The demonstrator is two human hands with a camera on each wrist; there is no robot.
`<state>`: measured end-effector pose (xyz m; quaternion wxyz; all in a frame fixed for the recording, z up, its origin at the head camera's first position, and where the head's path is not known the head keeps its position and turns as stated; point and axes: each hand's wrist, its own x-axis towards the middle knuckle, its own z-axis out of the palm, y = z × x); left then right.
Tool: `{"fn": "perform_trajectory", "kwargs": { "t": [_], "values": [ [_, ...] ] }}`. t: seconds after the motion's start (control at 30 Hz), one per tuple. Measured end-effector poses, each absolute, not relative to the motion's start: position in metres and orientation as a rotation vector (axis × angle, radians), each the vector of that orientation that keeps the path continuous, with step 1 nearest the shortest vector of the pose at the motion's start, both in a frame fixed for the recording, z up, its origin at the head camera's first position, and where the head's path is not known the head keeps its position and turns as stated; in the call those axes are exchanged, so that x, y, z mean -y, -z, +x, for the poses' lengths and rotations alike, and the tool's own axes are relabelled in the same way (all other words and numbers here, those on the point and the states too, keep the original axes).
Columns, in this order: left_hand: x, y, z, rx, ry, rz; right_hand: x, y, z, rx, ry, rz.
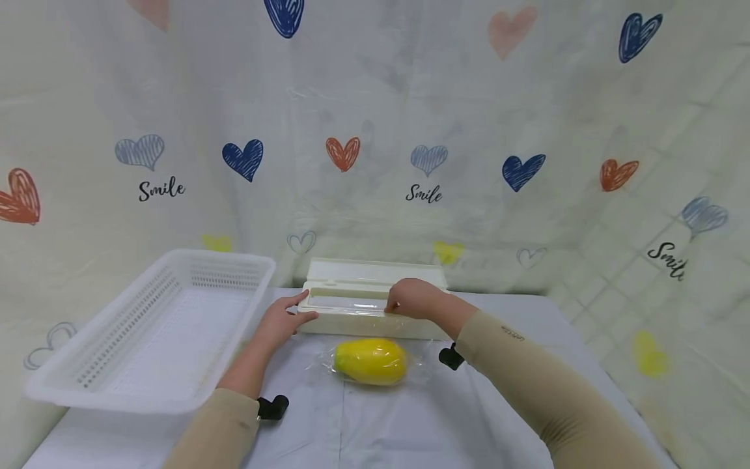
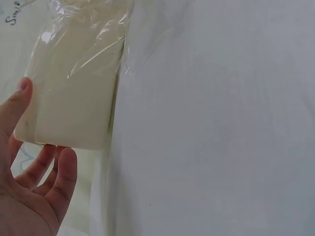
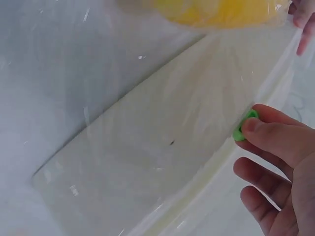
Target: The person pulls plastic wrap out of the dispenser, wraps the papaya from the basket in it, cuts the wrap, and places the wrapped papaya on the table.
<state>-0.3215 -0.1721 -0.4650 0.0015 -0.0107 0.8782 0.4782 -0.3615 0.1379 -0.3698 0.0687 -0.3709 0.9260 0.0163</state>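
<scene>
The left hand (image 1: 278,322), thumb and fingers apart, grips the left end of the cling-film dispenser (image 1: 357,324); the right hand (image 1: 417,299) pinches a green slider (image 3: 238,133) at its top; a yellow papaya (image 1: 372,361) lies just in front.

left hand (image 1: 278,324): fingers (image 2: 65,174) apart from thumb (image 2: 17,105) | right hand (image 1: 418,298): fingers pinching | both arms (image 1: 245,370) extended forward

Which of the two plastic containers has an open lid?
The long cream plastic box, its flat cream lid raised behind; the white perforated plastic basket shows no lid.
</scene>
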Motion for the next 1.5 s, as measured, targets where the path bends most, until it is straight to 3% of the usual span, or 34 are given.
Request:
{"fn": "perform_trajectory", "kwargs": {
  "t": [0.67,1.03,1.5],
  "values": [
    [0.187,0.47,-0.321,-2.747,-1.48,-0.019,-0.251,0.385,-0.351,-2.978,-0.029,-1.325],
    [0.184,0.471,-0.319,-2.763,-1.499,0.041,-0.246,0.398,-0.336,-3.099,0.204,-1.12],
    [0.167,0.462,-0.306,-2.777,-1.496,0.058,-0.239,0.416,-0.331,-3.21,0.173,-1.117]
  ]
}}
